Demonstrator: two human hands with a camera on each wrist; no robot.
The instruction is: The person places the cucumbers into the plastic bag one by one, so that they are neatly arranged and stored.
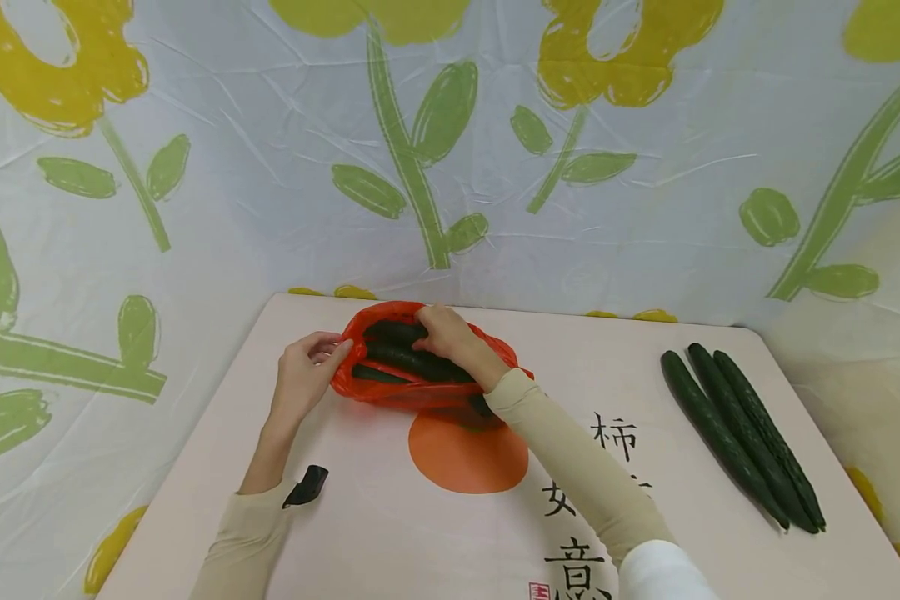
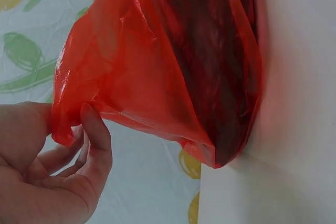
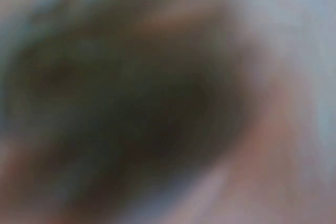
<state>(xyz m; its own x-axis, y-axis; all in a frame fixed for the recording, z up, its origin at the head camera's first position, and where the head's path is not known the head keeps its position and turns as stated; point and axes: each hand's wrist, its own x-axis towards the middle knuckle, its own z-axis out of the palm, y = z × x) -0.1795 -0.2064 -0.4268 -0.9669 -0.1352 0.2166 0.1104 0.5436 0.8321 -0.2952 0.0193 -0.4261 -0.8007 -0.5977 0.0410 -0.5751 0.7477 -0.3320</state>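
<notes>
A red plastic bag (image 1: 375,397) lies on its side at the far middle of the table, its mouth spread open. Several dark green cucumbers (image 1: 420,364) show inside it. My left hand (image 1: 305,373) pinches the bag's rim at the left end; in the left wrist view, thumb and fingers of the left hand (image 2: 68,166) meet on the gathered red film. Reaching in over the mouth from the right, my right hand (image 1: 450,337) grips the rearmost cucumber (image 1: 393,332), thumb in front and fingers behind. The right wrist view is a dark blur.
Three more cucumbers (image 1: 742,437) lie side by side at the right of the table (image 1: 360,517). A small black piece (image 1: 307,486) sits by the left sleeve. Behind the table hangs a flower-printed sheet (image 1: 285,183).
</notes>
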